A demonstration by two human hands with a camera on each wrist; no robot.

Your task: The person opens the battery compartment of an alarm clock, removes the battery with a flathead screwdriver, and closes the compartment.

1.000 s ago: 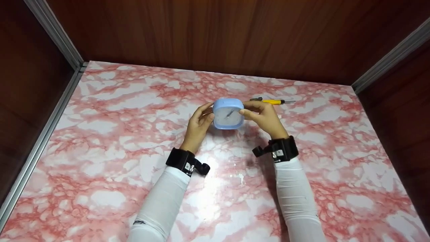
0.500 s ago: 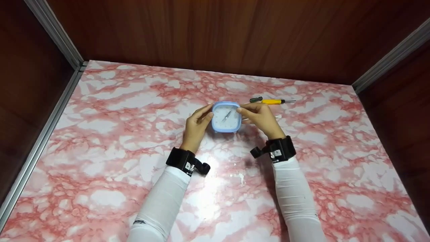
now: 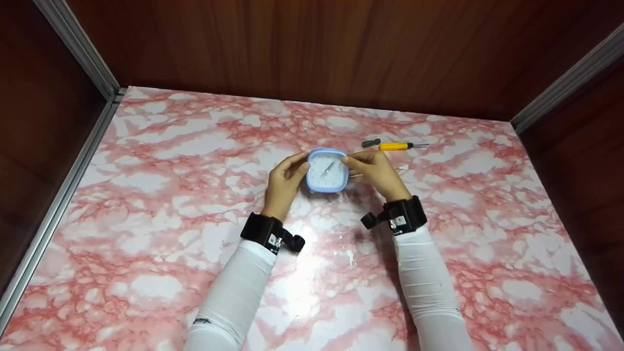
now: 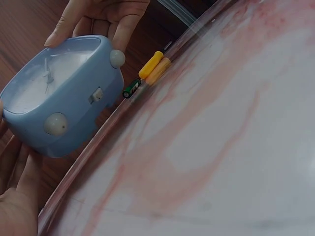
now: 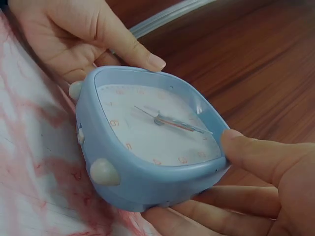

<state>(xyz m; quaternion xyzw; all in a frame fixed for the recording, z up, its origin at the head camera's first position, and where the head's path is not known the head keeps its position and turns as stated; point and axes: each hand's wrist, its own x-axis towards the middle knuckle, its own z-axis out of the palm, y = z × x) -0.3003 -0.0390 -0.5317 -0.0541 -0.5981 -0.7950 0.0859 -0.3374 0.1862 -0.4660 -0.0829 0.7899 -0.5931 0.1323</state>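
A light blue alarm clock (image 3: 327, 170) with a white dial and rounded corners is held between both hands, its dial facing up toward the head camera. My left hand (image 3: 285, 183) grips its left side, thumb at the front edge. On the other side my right hand (image 3: 378, 173) pinches it, with the thumb on the upper right of the front rim and the other fingers behind. The left wrist view shows the clock's underside (image 4: 81, 110), with two round whitish feet and a small switch (image 4: 96, 95) between them. In the right wrist view the clock hands (image 5: 170, 123) show over orange numerals.
Behind the right hand, a yellow-handled screwdriver (image 3: 395, 146) lies on the pink-and-white marbled table (image 3: 161, 287). A dark green battery (image 3: 371, 143) lies just left of its handle. Brown wood panels (image 3: 312, 48) enclose the back and sides.
The clock has tilted so that its dial turns more toward the head camera, and it has come slightly down and left. The right hand moved with it, uncovering the battery. Both hands keep their hold.
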